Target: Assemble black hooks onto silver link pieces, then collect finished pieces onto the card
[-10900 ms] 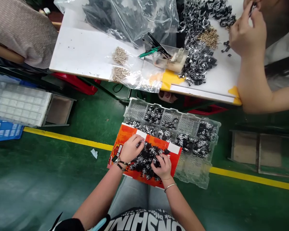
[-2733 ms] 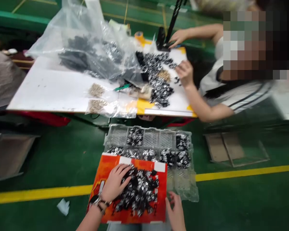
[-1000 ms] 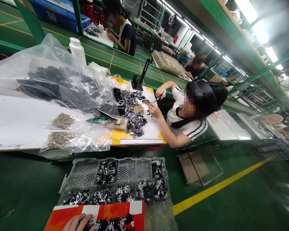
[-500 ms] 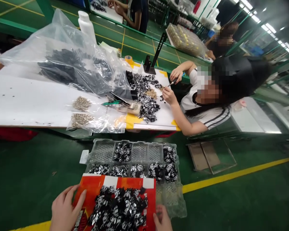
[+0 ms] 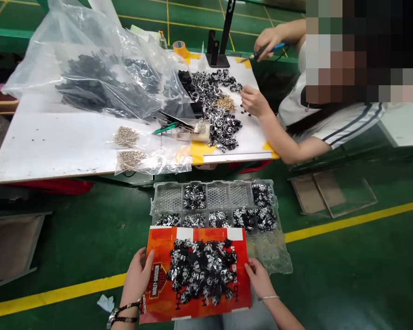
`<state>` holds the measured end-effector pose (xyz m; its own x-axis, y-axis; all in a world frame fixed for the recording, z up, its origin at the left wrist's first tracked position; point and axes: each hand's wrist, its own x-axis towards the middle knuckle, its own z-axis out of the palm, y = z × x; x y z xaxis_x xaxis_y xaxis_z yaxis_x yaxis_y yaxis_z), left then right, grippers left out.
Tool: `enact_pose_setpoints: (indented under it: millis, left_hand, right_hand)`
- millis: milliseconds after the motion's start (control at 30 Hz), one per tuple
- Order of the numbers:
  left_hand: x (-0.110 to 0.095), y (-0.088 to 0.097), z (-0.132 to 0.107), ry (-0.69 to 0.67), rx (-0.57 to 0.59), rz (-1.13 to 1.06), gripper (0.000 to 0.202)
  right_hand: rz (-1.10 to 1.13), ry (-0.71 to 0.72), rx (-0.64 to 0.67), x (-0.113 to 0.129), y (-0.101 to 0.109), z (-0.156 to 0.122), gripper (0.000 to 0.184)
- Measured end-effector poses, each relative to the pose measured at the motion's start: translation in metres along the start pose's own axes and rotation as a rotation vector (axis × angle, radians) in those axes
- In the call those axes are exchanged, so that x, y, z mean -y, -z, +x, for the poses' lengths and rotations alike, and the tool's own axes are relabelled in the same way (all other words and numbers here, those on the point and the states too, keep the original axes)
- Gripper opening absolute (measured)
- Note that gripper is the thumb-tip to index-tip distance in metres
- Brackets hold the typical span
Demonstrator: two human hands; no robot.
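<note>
My left hand [image 5: 137, 275] grips the left edge of a red and orange printed sheet [image 5: 161, 307], thumb on top. At its opposite edge, my right hand [image 5: 259, 277] holds on, the thumb near the rim and the other fingers partly hidden. A heap of small black and silver parts [image 5: 203, 270] lies on the sheet. Just beyond it, partly covered by the sheet, is a clear compartment tray [image 5: 217, 196]. Several of its compartments hold similar black and silver parts.
A white worktable [image 5: 55, 146] stands ahead, bearing a large plastic bag [image 5: 99, 87] of dark parts, bags of gold screws [image 5: 127, 136] and a loose pile of parts [image 5: 223, 130]. Across it a co-worker's hand [image 5: 256, 101] touches the pile; the other holds a blue-handled tool [image 5: 278, 46].
My view has shifted, so the sheet, tray and both hands appear further right and higher. The co-worker's tool hand has drawn back from the other hand. My grip on the sheet continues.
</note>
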<state>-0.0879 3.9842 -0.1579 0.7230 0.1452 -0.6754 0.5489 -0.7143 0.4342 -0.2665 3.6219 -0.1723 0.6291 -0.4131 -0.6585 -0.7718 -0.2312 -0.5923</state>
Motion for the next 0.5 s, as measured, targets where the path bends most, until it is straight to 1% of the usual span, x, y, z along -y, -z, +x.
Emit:
enact_pose_setpoints:
  millis: [133,267,500]
  left_hand:
    - [0.004,0.005,-0.005,0.077,0.056,0.005,0.060]
    - [0.004,0.008,-0.007,0.094,0.082,0.048,0.053]
    - [-0.012,0.013,-0.003,0.117,0.087,0.190,0.042]
  right_hand:
    - [-0.052,0.019,0.029,-0.002,0.003,0.003,0.029]
    - [-0.121,0.033,0.031,0.002,0.006,0.004,0.027]
    - [-0.217,0.032,0.028,0.014,0.011,0.003,0.025]
